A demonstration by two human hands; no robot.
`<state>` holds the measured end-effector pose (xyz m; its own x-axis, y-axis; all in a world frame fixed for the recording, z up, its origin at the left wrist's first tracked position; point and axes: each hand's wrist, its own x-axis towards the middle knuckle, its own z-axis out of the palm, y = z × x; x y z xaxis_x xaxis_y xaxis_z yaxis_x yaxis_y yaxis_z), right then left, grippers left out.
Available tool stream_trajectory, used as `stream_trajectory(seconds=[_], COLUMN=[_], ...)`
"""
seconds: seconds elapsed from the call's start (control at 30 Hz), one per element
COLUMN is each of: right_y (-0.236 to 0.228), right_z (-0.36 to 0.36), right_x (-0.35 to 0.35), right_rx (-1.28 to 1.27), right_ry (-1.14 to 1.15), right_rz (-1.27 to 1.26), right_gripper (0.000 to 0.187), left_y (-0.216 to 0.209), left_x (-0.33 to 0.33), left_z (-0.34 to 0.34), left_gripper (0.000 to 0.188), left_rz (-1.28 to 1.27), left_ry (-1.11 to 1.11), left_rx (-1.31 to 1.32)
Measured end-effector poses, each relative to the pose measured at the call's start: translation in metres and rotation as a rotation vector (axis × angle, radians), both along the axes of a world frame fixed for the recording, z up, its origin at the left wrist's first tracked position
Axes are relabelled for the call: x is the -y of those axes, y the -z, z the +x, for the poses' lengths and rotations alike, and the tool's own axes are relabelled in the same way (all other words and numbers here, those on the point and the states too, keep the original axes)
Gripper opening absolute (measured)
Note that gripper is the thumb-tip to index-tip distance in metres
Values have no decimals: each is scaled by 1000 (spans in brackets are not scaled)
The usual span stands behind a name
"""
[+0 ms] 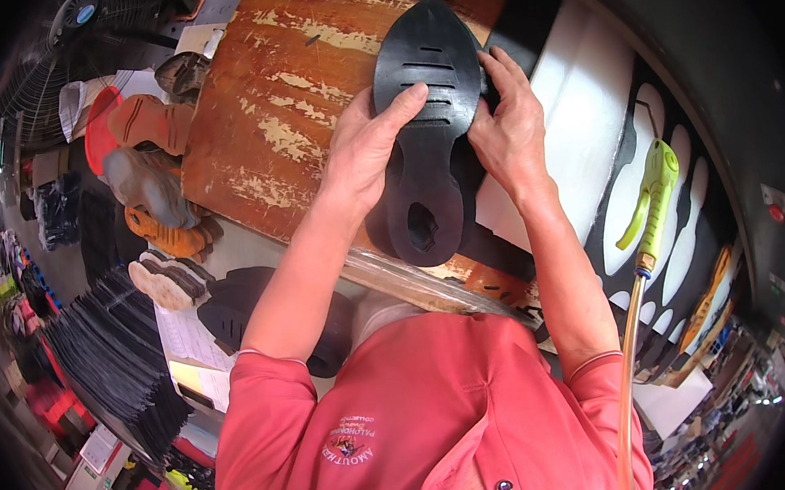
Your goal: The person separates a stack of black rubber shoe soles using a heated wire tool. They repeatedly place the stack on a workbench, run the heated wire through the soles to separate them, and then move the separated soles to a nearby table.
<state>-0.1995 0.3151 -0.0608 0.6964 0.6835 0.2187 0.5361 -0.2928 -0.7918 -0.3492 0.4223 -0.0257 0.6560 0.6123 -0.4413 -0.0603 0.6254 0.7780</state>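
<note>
A black shoe sole (432, 165), with several cross slots in its forepart and an oval hole in its heel, is upright in view above the worn wooden table (259, 99). My left hand (363, 147) grips its left side, thumb lying across the slots and fingers hidden beneath. On the opposite edge of the forepart, my right hand (508, 118) holds with its thumb near the rim; its fingers curve along the far side, their tips partly hidden. Black material shows below the sole, but its shape is unclear.
At right, a yellow-green air gun (653, 199) on a clear orange hose (634, 374) lies over white sole-shaped cutouts in a black sheet. Sole stacks (156, 189) stand left of the table, beyond a pile of black sheets (113, 355). A fan (56, 59) stands at far left.
</note>
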Motion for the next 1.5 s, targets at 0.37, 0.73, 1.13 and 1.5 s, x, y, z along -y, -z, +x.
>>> stream_trajectory(seconds=[0.37, 0.73, 1.13, 1.5], right_y=[-48, -49, -94, -22], right_z=[30, -6, -4, 31], right_x=[11, 11, 15, -23], right_rx=[-786, -1493, -1183, -174], right_ry=[103, 21, -139, -106], right_rz=[22, 581, 859, 223], right_gripper=[111, 54, 51, 33], left_y=[-5, -34, -134, -41], left_x=[44, 55, 44, 11], left_z=[12, -16, -39, -35], left_gripper=[59, 65, 89, 103], left_rz=[999, 539, 1365, 1458], left_ry=[-59, -11, 92, 339], left_rx=[-475, -45, -287, -585])
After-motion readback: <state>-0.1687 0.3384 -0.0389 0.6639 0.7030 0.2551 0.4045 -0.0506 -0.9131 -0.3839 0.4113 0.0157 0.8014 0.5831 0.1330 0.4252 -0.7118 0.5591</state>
